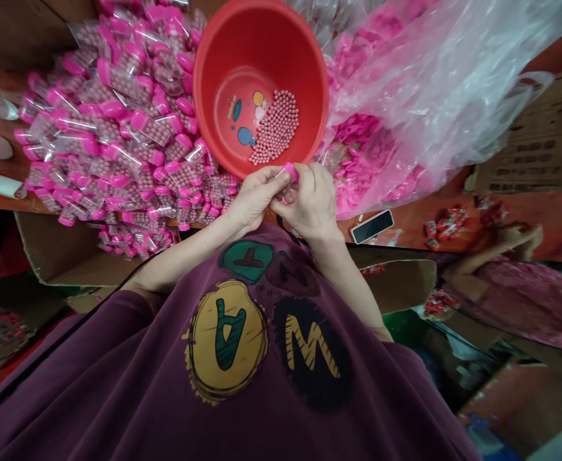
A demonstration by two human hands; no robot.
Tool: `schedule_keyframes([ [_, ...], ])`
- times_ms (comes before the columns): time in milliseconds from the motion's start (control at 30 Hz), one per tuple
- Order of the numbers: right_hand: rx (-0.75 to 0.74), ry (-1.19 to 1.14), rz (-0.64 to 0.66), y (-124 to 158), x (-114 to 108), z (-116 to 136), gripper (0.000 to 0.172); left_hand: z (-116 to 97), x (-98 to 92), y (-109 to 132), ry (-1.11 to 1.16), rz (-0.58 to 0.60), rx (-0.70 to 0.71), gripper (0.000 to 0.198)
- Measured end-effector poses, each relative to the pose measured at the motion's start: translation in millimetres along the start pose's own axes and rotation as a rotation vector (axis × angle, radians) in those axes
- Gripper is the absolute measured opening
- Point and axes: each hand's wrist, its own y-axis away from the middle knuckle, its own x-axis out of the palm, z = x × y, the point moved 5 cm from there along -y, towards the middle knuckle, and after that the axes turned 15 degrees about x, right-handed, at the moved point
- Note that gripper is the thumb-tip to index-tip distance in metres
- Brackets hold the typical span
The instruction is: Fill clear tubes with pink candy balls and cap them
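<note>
Just in front of the red basin's near rim, my two hands meet at a small clear bottle with a pink cap (290, 171). My left hand (254, 198) is closed on its body, which is mostly covered by fingers. The fingers of my right hand (313, 200) pinch around the cap. Beyond them, the red basin (204, 57) holds a heap of small pink beads (277, 128) at its near right side. To the left lies a large pile of clear bead-filled bottles with pink caps (127, 121).
A clear plastic bag of pink parts (434, 102) spreads to the right. A phone (371, 226) lies by the table's front edge, with small red packets (448, 224) farther right. Another person's arm (492, 250) is at the far right. A cardboard box (64, 250) stands lower left.
</note>
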Motion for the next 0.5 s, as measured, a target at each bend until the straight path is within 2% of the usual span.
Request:
schedule_keyframes([
  [200, -0.001, -0.052, -0.008, 4, 10, -8, 0.048, 0, 0.8, 3, -0.007, 0.018, -0.043, 0.014],
  [400, 0.015, -0.24, -0.006, 5, 19, -9, 0.06, 3, -5.7, -3, -0.12, 0.019, 0.041, 0.007],
  [500, 0.028, -0.245, 0.007, 5, 21, -11, 0.056, 6, -5.5, -3, -0.161, 0.012, 0.086, 0.01],
])
